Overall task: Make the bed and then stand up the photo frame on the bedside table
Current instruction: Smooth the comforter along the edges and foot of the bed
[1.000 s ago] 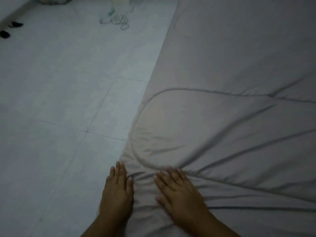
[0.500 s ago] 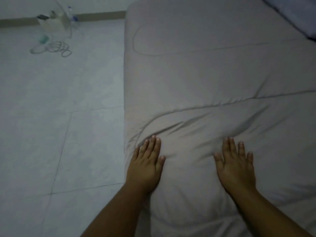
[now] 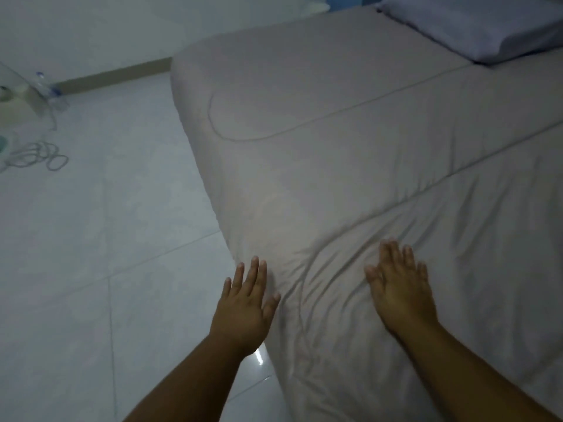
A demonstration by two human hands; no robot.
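A grey quilted blanket (image 3: 350, 153) covers the bed from the near corner to the far end, with creases around my hands. A pale lilac pillow (image 3: 475, 25) lies at the top right. My left hand (image 3: 246, 309) is flat and spread at the blanket's left edge, partly over the floor. My right hand (image 3: 399, 287) lies flat on the blanket, fingers apart, holding nothing. No photo frame or bedside table is in view.
White tiled floor (image 3: 91, 239) runs along the bed's left side. A coiled cable (image 3: 39, 155) and a clear plastic container (image 3: 21, 95) with a bottle sit at the far left near the wall's skirting.
My hands have slid apart and forward over the blanket, flattening creases. The view has lifted and swung right, bringing the far end of the bed and the pillow into sight.
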